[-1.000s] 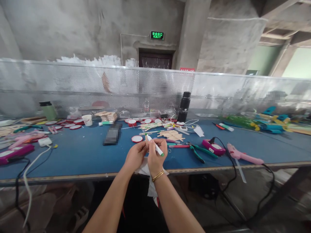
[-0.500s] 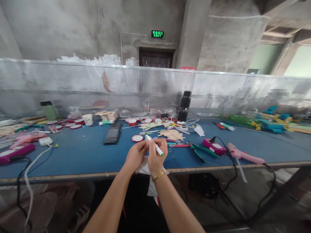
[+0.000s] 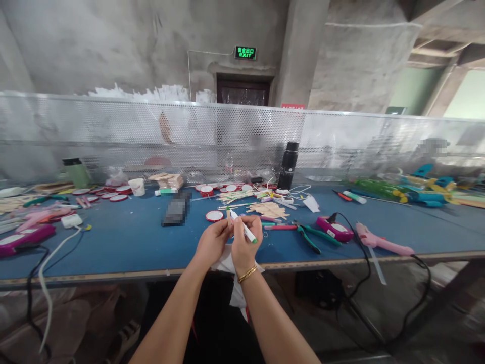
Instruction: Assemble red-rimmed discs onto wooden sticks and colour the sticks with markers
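My right hand, with a gold bracelet at the wrist, is closed around a white marker with a green end. Close beside it, my left hand pinches a small wooden stick whose top end is green. The marker's upper end is near the stick; my fingers hide the stick's lower part. Beyond my hands, a round white disc with a red rim lies on the blue table. White cloth or paper shows beneath my hands at the table edge.
Wooden sticks lie beyond my hands, with a black bottle behind. Pliers, a magenta device and a pink glue gun lie to the right. A dark phone and white cup are left.
The marker and my right hand have shifted slightly to the right, so a little more of the wooden stick shows. My left hand has hardly moved.
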A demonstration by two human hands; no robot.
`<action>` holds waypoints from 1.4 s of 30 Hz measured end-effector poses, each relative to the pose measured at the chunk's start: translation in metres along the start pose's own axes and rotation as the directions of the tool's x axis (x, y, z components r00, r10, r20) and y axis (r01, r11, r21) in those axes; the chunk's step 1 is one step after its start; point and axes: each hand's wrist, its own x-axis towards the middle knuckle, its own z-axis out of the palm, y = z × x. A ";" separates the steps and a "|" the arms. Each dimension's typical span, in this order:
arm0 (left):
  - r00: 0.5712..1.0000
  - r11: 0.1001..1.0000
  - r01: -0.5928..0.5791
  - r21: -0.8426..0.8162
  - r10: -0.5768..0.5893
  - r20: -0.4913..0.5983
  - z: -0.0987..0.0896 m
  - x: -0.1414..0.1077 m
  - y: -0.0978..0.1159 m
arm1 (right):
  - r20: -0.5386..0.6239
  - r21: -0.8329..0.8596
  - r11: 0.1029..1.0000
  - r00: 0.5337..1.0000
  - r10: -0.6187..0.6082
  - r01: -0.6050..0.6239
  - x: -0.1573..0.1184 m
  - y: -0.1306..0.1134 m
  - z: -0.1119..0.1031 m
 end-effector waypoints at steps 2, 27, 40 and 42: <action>0.998 0.999 -0.041 -0.003 0.041 0.049 -0.001 0.000 0.000 | 0.017 0.004 1.000 1.000 0.002 -0.002 0.000 -0.001 0.000; 1.000 0.999 -0.006 0.037 0.005 0.015 0.000 -0.002 0.001 | 0.002 0.005 1.000 1.000 -0.003 0.003 0.000 -0.003 -0.001; 1.000 0.999 -0.006 0.041 0.005 0.023 0.000 -0.001 0.001 | 0.022 0.001 1.000 1.000 -0.014 0.014 0.000 -0.005 -0.001; 1.000 0.999 -0.002 0.046 0.001 0.026 -0.001 -0.001 0.001 | 0.020 0.004 1.000 1.000 -0.008 0.008 0.000 -0.005 -0.001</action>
